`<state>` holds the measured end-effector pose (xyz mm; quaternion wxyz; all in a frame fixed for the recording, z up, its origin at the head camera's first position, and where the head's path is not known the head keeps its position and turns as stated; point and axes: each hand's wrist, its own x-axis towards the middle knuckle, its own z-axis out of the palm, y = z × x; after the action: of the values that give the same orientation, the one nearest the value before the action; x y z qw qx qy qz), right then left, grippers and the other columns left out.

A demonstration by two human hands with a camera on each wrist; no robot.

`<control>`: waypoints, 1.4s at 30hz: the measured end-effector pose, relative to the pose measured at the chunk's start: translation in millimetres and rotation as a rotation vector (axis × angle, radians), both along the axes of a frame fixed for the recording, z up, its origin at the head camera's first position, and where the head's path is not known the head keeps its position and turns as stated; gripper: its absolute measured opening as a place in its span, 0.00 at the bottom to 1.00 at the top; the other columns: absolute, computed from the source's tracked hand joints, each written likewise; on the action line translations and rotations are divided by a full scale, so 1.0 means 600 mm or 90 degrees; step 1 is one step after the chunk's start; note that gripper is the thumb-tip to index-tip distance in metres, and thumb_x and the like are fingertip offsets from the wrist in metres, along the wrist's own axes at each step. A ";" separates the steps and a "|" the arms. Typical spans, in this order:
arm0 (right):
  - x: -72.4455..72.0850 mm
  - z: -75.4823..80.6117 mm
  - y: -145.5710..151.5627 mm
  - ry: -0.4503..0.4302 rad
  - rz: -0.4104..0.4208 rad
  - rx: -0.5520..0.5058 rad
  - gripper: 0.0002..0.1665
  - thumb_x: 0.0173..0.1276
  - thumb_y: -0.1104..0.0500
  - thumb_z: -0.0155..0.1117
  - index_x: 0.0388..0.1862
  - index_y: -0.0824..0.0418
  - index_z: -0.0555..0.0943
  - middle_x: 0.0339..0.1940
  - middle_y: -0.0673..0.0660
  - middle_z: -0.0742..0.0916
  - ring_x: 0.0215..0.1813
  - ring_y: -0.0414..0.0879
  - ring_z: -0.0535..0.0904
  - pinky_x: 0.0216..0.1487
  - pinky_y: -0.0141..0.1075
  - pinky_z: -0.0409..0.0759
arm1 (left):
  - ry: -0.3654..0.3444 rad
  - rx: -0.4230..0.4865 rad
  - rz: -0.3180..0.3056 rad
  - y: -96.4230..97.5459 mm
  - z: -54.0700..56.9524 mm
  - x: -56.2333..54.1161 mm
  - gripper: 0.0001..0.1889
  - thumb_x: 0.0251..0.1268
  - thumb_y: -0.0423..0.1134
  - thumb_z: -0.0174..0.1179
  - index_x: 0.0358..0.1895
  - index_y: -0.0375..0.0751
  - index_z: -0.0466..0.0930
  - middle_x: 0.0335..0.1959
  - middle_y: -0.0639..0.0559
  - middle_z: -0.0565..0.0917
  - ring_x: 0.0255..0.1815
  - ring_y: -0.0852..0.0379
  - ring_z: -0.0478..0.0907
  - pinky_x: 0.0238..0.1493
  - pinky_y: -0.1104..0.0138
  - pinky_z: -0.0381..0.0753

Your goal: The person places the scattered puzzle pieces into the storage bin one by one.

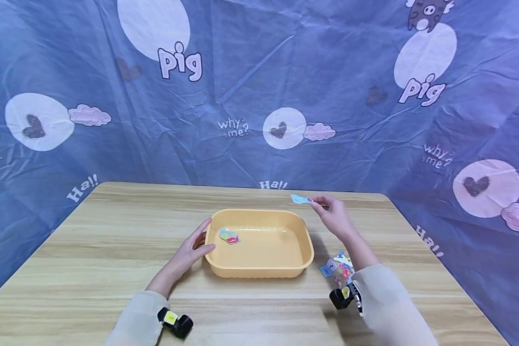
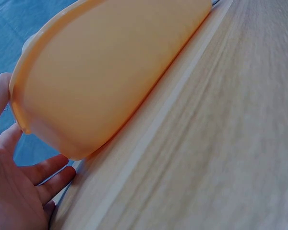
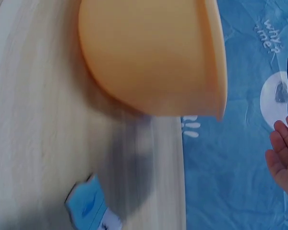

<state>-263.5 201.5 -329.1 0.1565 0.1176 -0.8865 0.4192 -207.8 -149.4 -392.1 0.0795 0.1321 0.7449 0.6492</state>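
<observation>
Pale sleeve (image 1: 393,302) nearest, right hand (image 1: 333,215) pinching a blue cutout (image 1: 300,199); left hand (image 1: 191,253) grips the tray (image 1: 259,271): one colourful piece (image 1: 230,236) inside, a pile (image 1: 345,271) left outside.

From above, the head view faces the far edge of the counter (image 1: 91,259), while both closer, tilted wrist views share the yellow tray (image 1: 259,272).

On the counter (image 1: 125,250), right of the left fingers (image 1: 200,228), a tray (image 1: 268,272) holds one cutout (image 1: 230,236); pieces (image 1: 345,272) lie nearer than the right fingers (image 1: 321,199).
</observation>
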 end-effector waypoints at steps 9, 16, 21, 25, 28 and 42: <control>-0.006 0.003 -0.028 0.007 0.012 -0.041 0.11 0.60 0.64 0.56 0.38 0.71 0.77 0.34 0.62 0.82 0.38 0.50 0.76 0.41 0.38 0.74 | 0.002 -0.002 0.000 0.000 -0.003 -0.003 0.34 0.58 0.32 0.52 0.67 0.46 0.46 0.58 0.32 0.60 0.58 0.40 0.57 0.57 0.53 0.56; -0.010 -0.001 -0.046 0.004 0.017 -0.062 0.10 0.58 0.65 0.57 0.37 0.71 0.78 0.33 0.62 0.82 0.37 0.48 0.76 0.38 0.33 0.74 | -0.003 0.000 0.003 0.001 -0.006 -0.003 0.34 0.58 0.32 0.52 0.67 0.46 0.46 0.59 0.32 0.60 0.58 0.41 0.57 0.57 0.53 0.55; -0.010 -0.002 -0.057 0.008 0.019 -0.068 0.10 0.58 0.65 0.58 0.37 0.72 0.78 0.33 0.62 0.82 0.37 0.49 0.76 0.38 0.34 0.74 | -0.001 0.003 0.002 0.002 -0.006 -0.002 0.34 0.58 0.32 0.52 0.67 0.46 0.46 0.58 0.32 0.60 0.58 0.40 0.57 0.57 0.52 0.56; -0.008 0.000 -0.068 0.004 0.017 -0.079 0.10 0.58 0.65 0.58 0.36 0.71 0.78 0.33 0.62 0.82 0.37 0.49 0.77 0.38 0.35 0.75 | -0.002 0.004 0.004 0.001 -0.005 -0.002 0.35 0.58 0.33 0.52 0.67 0.46 0.46 0.58 0.32 0.61 0.58 0.40 0.57 0.56 0.53 0.56; -0.007 0.000 -0.075 -0.009 0.017 -0.086 0.10 0.58 0.65 0.58 0.36 0.71 0.78 0.34 0.62 0.82 0.37 0.49 0.77 0.38 0.34 0.75 | 0.000 0.003 0.005 0.001 -0.004 -0.001 0.35 0.58 0.33 0.52 0.67 0.46 0.46 0.58 0.32 0.61 0.58 0.40 0.58 0.56 0.53 0.56; -0.008 -0.020 -0.111 -0.029 0.045 -0.146 0.09 0.57 0.67 0.58 0.35 0.72 0.78 0.33 0.62 0.82 0.33 0.44 0.76 0.35 0.29 0.74 | 0.002 0.013 0.005 -0.004 -0.030 -0.017 0.34 0.58 0.33 0.53 0.67 0.50 0.48 0.58 0.33 0.61 0.58 0.41 0.58 0.56 0.53 0.57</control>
<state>-268.4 135.1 -341.0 0.1337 0.1202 -0.8313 0.5259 -217.8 -151.7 -409.9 0.0744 0.1307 0.7388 0.6570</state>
